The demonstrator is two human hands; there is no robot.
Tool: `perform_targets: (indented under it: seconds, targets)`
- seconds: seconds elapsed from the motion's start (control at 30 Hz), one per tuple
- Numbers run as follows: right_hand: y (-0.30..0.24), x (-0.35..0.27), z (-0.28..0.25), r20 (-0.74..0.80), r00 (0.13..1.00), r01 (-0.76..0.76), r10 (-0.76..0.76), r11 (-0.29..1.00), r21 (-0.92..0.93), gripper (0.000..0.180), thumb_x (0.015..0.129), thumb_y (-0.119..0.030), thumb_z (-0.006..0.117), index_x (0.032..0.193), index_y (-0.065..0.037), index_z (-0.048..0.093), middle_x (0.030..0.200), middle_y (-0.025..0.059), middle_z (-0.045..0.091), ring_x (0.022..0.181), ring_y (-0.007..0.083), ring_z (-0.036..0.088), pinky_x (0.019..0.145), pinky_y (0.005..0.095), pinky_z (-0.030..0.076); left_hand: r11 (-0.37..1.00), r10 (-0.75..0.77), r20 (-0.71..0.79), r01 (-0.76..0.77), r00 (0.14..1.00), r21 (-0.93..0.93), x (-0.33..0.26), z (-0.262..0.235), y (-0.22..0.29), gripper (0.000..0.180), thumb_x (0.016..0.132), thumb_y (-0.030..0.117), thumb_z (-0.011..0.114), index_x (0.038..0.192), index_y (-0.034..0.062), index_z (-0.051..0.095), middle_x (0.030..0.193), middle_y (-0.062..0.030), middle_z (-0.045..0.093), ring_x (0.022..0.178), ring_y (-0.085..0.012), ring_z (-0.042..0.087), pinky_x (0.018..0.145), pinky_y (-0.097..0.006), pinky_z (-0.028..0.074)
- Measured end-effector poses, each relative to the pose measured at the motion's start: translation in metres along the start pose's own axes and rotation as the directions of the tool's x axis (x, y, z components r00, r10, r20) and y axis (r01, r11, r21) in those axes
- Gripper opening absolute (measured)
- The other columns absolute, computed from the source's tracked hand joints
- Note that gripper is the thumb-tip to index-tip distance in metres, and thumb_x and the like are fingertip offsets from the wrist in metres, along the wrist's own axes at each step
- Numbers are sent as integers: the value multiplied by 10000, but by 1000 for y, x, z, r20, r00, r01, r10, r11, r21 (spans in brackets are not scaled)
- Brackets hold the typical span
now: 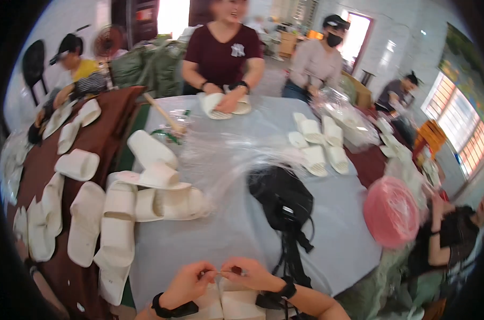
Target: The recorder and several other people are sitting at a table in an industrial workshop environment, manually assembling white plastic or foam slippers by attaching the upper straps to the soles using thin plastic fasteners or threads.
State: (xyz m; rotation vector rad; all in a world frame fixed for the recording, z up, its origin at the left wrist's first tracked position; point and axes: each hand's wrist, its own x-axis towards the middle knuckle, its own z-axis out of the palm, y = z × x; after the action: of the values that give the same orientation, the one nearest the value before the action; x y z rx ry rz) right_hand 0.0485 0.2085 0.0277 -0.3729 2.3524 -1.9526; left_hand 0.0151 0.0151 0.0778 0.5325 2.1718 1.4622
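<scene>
My left hand (187, 284) and my right hand (248, 273) meet at the near edge of the round table (242, 234), fingertips pinching the thin top edge of a clear wrapper above a pair of white slippers (226, 304). Both wrists wear black bands. The slippers sit side by side under my hands, partly hidden by them. A heap of loose white slippers (130, 213) lies to my left.
A black bag with straps (282, 202) lies in the table's middle under clear plastic film. More white slippers (316, 146) lie far right. A pink round lid (391, 210) sits at right. Several people sit around; one opposite holds slippers (223, 104).
</scene>
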Motion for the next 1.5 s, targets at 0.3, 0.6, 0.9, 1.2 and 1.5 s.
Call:
perform_targets:
  seconds: [0.3,0.6,0.9,1.2,1.5]
  targets:
    - [-3,14,6,-37,965,260,-259,965,34,113,794,-142,592,815,-44,538,636,46,510,517,157,452,482,287,358,913,126,-34,-102,992,394,1,-4,18,184,854,190,533,847,14,586,672,-118,591,605,-222,552,598,-328,432]
    - [-5,3,16,-55,983,181,-175,973,144,105,803,-117,553,837,-37,495,655,46,493,560,157,450,513,297,356,998,-29,-45,31,999,47,-9,-1,19,139,862,114,528,836,-15,573,671,-30,542,618,-107,474,595,-243,401]
    - [-9,8,13,-35,984,177,-174,970,166,94,811,-92,539,824,-23,475,676,56,485,595,164,447,547,291,358,1000,-26,-37,26,999,-10,-4,-4,17,140,866,110,521,846,-18,575,689,-31,551,646,-99,489,616,-231,400]
    - [-5,13,8,105,994,-50,36,991,128,216,846,-237,572,886,-26,593,1015,177,569,892,285,549,654,328,450,999,-45,2,45,999,-1,0,-6,20,155,869,133,533,842,-13,578,691,-35,576,643,-100,501,619,-233,405]
    - [-12,9,37,90,995,-52,33,974,219,176,850,-199,527,855,-25,553,715,79,549,663,145,493,602,294,417,970,-90,-145,120,985,210,-30,-13,2,142,833,113,585,792,-22,569,672,-66,605,618,-99,582,566,-218,446]
